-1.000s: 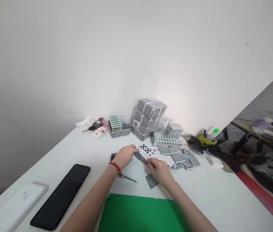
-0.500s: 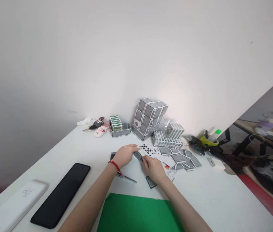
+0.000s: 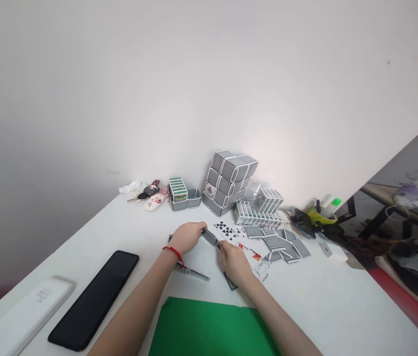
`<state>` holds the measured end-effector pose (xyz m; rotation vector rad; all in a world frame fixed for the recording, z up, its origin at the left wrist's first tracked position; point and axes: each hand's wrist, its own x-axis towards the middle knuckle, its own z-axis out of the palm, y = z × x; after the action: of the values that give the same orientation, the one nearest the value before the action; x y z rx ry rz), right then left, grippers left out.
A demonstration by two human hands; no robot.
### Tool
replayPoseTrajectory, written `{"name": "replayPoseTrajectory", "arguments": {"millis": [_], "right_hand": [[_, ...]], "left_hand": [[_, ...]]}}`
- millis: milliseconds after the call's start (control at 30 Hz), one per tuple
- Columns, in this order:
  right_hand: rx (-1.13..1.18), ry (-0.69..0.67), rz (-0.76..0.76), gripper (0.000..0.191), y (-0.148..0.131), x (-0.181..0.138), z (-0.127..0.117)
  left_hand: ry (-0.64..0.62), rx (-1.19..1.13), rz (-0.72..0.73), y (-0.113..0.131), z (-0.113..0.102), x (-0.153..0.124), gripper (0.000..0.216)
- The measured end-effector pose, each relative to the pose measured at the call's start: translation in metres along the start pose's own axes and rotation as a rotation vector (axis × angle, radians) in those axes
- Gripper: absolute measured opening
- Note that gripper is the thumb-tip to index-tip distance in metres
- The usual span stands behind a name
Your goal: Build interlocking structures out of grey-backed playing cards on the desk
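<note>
Here, left hand (image 3: 186,237) and right hand (image 3: 234,259), fingers pinching grey card (image 3: 210,238), clubs card (image 3: 227,230) beside.

A small grey-backed folded playing card (image 3: 211,238), a flat dark strip, tilts down rightward just below frame centre.

Mat (image 3: 212,329) at near edge, ctr. Phone (image 3: 94,299) left of it, case (image 3: 20,321) further left. L hand (image 3: 185,238) + R hand (image 3: 235,262) behind mat, card (image 3: 211,238) held btwn. Loose cards (image 3: 275,244) to the right. Stack (image 3: 229,180) at back by wall; box (image 3: 183,194), keys (image 3: 146,194) to its left.
</note>
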<state>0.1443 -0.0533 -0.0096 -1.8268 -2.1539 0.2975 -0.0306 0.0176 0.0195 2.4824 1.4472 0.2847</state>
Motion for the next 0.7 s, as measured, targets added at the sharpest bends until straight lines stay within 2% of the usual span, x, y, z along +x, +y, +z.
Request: {"name": "replayPoseTrajectory", "arguments": {"millis": [267,700], "right_hand": [[-0.085,-0.085,0.072,0.024,-0.013,0.003,-0.013],[-0.042,-0.048,0.095,0.026,-0.013,0.010,0.003]], "left_hand": [[0.016,0.008,-0.003,-0.001,0.001,0.000,0.030],[0.022,0.005,0.004,0.004,-0.001,-0.002,0.028]]}}
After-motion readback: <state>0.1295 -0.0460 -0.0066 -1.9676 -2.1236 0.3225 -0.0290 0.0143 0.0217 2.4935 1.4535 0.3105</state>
